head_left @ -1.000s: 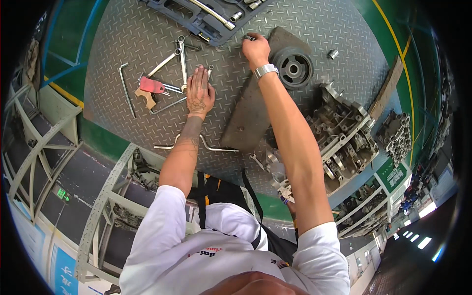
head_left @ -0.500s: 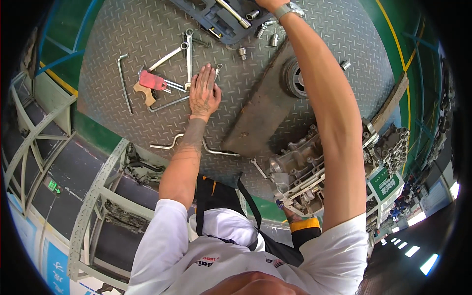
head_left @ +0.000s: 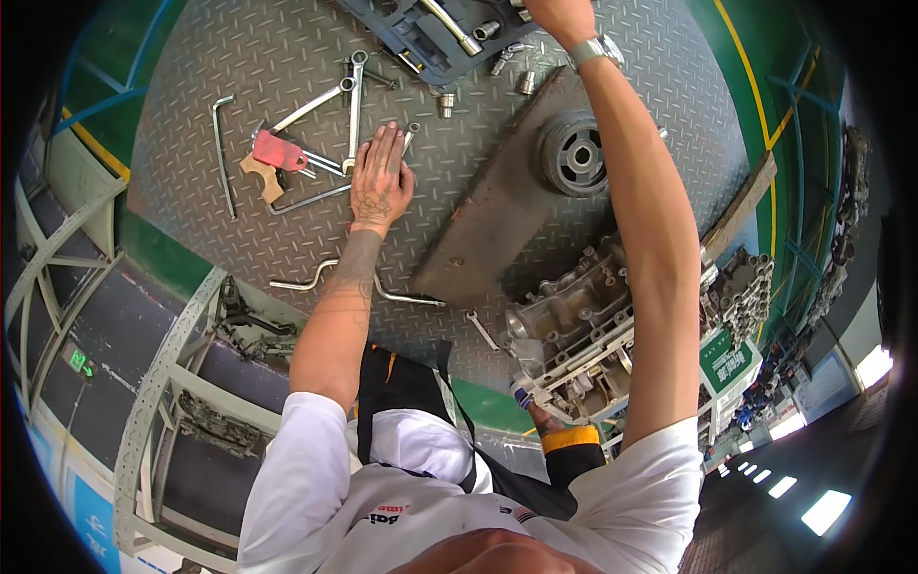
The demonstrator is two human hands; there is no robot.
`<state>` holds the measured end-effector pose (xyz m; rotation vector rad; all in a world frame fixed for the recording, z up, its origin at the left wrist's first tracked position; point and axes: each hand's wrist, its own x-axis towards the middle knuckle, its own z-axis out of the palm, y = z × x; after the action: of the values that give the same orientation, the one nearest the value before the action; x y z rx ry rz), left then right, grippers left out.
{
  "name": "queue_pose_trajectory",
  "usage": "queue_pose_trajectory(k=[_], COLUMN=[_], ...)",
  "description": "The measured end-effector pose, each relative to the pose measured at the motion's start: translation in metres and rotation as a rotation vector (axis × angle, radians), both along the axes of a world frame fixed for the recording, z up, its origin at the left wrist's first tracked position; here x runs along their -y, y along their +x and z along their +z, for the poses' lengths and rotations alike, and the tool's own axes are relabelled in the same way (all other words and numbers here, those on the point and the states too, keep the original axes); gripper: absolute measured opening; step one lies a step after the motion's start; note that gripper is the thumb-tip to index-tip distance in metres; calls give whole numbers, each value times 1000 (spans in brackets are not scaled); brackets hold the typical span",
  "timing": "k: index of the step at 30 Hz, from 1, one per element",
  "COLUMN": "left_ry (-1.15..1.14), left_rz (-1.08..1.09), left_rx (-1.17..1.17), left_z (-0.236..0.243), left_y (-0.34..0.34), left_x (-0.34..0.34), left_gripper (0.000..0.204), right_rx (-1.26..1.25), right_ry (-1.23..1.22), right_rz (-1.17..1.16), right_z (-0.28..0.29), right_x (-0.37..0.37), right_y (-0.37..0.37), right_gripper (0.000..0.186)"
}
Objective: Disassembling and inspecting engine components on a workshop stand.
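My left hand (head_left: 382, 180) lies flat, palm down, on the tread-plate table, fingers stretched out. Partly covered by it is a wrench (head_left: 411, 131), and beside its fingertips stands the shaft of a long combination wrench (head_left: 355, 110). At the top edge is my right hand (head_left: 562, 17), next to a dark blue socket-set case (head_left: 449, 65); its fingers are mostly cut off, so I cannot see what they hold. Loose sockets (head_left: 447, 105) lie below the case. Under my right forearm, a round black pulley (head_left: 574, 153) rests on a dark flat board (head_left: 478, 234).
At the left lie an L-shaped hex key (head_left: 222, 158), a red holder (head_left: 278, 150) with hex keys, and a torn cardboard piece (head_left: 263, 179). Nearer me are a bent crank bar (head_left: 306, 277) and a small wrench (head_left: 481, 330). An engine block (head_left: 574, 325) occupies the near right.
The whole view has shifted slightly, so the scene sits farther left. My right hand has drawn a little back from the top edge. My left hand stays flat on the table.
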<state>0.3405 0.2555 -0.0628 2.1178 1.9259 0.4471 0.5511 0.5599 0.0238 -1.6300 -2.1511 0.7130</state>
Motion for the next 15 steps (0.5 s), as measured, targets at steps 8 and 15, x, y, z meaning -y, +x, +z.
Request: queue_pose_trajectory(k=[8, 15], left_ry=[64, 47], left_rz=[-10, -99], left_rx=[-14, 55], left_z=[4, -3], left_y=[1, 27], left_x=[-1, -4], left_gripper=[50, 53], right_rx=[227, -79], right_ry=[83, 110], right_rz=[-51, -11], right_z=[-15, -26], right_x=[6, 19], right_y=[-39, 5], right_gripper=[32, 12])
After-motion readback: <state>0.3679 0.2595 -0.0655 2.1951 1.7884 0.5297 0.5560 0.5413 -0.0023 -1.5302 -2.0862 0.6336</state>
